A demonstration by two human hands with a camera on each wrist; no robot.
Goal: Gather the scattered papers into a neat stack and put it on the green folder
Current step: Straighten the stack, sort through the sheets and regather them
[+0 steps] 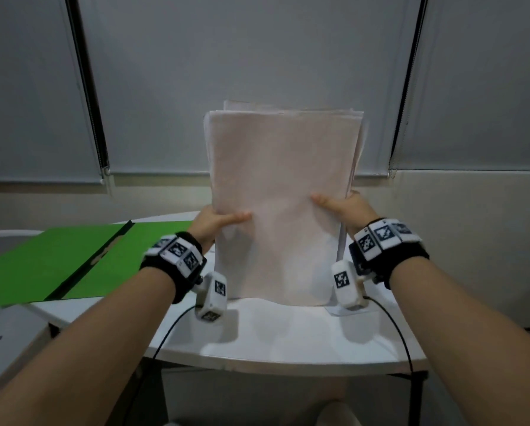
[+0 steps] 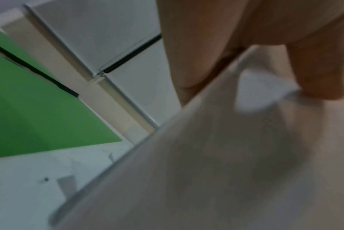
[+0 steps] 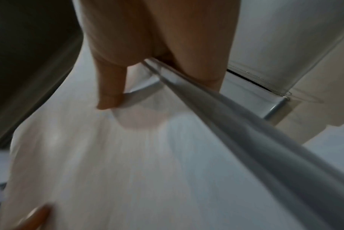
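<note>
A: Where do the papers stand?

B: The stack of papers (image 1: 276, 204) stands upright on its lower edge on the white table (image 1: 288, 336), held from both sides. The top edges are not flush; a few sheets stick up and out at the upper corners.

A: And the hands?

B: The left hand (image 1: 209, 224) clamps the stack's left edge, thumb across the front sheet and fingers (image 2: 179, 62) going behind. The right hand (image 1: 345, 207) does the same on the right edge, thumb in front, fingers (image 3: 202, 62) behind. Both are grasping the stack.

A: The folder?

B: The green folder (image 1: 57, 262) lies open and flat on the table, left of the stack and apart from it, with a dark spine down its middle.

A: Any writing to read?

B: None legible. The front sheet looks blank or too washed out. The bands on both wrists carry black-and-white square marker patterns, no words.

A: What is hard to make out?

B: Both wrist views are blurred. The back of the stack and most of the fingers behind it are hidden in the head view. The folder's left part is cut off by the frame. Behind the stack hang grey roller blinds (image 1: 257, 56).
</note>
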